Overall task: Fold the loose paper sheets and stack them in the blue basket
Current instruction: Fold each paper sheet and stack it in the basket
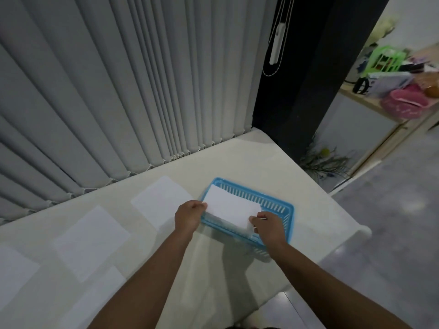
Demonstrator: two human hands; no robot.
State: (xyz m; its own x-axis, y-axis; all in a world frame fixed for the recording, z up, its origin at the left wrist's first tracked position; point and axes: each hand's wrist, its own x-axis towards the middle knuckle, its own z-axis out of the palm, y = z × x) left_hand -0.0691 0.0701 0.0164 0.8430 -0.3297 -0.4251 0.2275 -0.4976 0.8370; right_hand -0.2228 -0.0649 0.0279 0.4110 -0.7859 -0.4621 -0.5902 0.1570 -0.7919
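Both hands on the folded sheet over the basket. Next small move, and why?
Probably lower and release it: the folded sheet is pinched at its ends by the left hand and right hand, already over the blue basket. Flat sheets still wait on the table.

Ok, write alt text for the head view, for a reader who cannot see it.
Both hands, left hand and right hand, hold a folded white paper over a blue basket on a pale table. Several unfolded sheets lie flat to the left, with grey vertical blinds behind.
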